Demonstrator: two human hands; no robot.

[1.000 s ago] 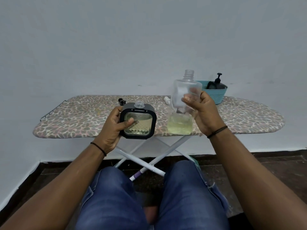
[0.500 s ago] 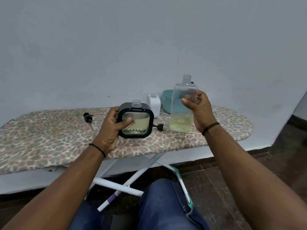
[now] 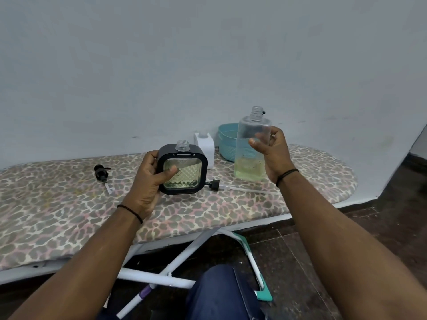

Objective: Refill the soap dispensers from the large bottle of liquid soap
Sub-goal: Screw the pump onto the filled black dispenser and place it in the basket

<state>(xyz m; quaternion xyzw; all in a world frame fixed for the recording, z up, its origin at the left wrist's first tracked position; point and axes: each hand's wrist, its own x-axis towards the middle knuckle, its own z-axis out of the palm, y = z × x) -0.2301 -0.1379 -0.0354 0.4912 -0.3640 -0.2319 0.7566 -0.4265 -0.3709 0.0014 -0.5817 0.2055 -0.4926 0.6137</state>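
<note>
My left hand [image 3: 151, 179] grips a square black-framed soap dispenser [image 3: 183, 173] with a clear patterned window, its neck uncapped and pointing up; yellowish liquid fills the lower part. My right hand [image 3: 272, 155] holds the large clear bottle [image 3: 250, 144] upright just to the right of it, uncapped, with pale yellow soap in its bottom third. Both are held above the ironing board [image 3: 69, 204]. A white dispenser [image 3: 204, 144] without its cap stands behind the black one.
A black pump head [image 3: 101, 173] lies on the board to the left. Another pump with a long tube [image 3: 231, 185] lies below the bottle. A teal basket [image 3: 227, 144] stands at the back by the wall. The board's legs cross below, near my knee.
The view has shifted nearer and to the right along the board. Both hands keep their hold, with dispenser and bottle still upright and side by side.
</note>
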